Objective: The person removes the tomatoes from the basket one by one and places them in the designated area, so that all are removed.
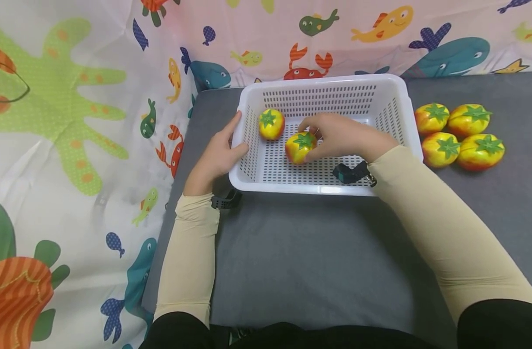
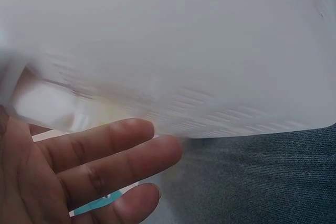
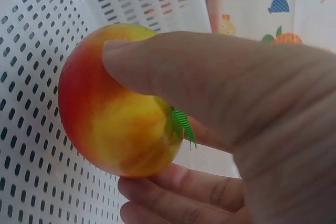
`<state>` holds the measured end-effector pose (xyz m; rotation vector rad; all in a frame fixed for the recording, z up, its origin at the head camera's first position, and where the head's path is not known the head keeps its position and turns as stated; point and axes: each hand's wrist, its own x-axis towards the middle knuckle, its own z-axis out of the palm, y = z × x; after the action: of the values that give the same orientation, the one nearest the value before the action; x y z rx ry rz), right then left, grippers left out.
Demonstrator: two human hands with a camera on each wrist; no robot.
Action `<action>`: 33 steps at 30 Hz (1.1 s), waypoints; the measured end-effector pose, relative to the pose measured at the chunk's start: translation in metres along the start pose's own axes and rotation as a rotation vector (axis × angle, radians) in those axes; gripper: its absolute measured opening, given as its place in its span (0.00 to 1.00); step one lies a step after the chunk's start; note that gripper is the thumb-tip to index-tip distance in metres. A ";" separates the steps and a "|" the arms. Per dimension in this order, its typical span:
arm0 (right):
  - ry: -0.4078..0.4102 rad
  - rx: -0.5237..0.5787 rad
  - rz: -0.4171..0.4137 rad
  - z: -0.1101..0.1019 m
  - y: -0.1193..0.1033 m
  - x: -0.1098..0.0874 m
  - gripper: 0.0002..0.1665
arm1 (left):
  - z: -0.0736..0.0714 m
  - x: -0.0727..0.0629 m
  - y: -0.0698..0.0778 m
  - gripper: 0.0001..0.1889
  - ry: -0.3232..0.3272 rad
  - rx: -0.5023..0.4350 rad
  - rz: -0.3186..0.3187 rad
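Observation:
My right hand (image 1: 340,135) is inside a white plastic basket (image 1: 318,189), gripping a red-and-yellow artificial fruit (image 1: 295,151) with a green leafy top. The thumb presses one side of this fruit (image 3: 121,114) and the fingers curl round the other, close over the slotted floor. To its left, a second fruit of the same kind (image 1: 267,130) sits in the basket. At the basket's left end, my left hand (image 1: 217,157) holds the rim, thumb over the edge and fingers along the outer wall. The left wrist view shows these fingers (image 2: 126,163) beside the blurred white wall.
Several matching fruits (image 1: 481,151) stand grouped on the grey tabletop (image 1: 318,252), just right of the basket. A cloth printed with sea animals (image 1: 152,160) hangs along the left side and the back. A dark strap (image 1: 350,173) hangs from the right wrist over the basket.

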<state>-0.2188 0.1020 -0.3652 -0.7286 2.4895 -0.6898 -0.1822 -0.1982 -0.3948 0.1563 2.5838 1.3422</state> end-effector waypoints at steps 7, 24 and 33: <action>0.024 0.048 0.005 -0.006 0.006 -0.011 0.43 | 0.000 -0.001 0.004 0.47 0.012 -0.003 -0.007; 0.076 0.068 0.042 -0.018 0.014 -0.034 0.45 | 0.000 -0.001 0.000 0.47 0.002 0.014 0.009; 0.133 0.107 0.028 -0.027 0.021 -0.057 0.44 | 0.002 0.000 0.000 0.47 0.003 0.009 0.016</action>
<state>-0.1972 0.1599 -0.3406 -0.6257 2.5535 -0.8799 -0.1819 -0.1963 -0.3963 0.1767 2.5965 1.3371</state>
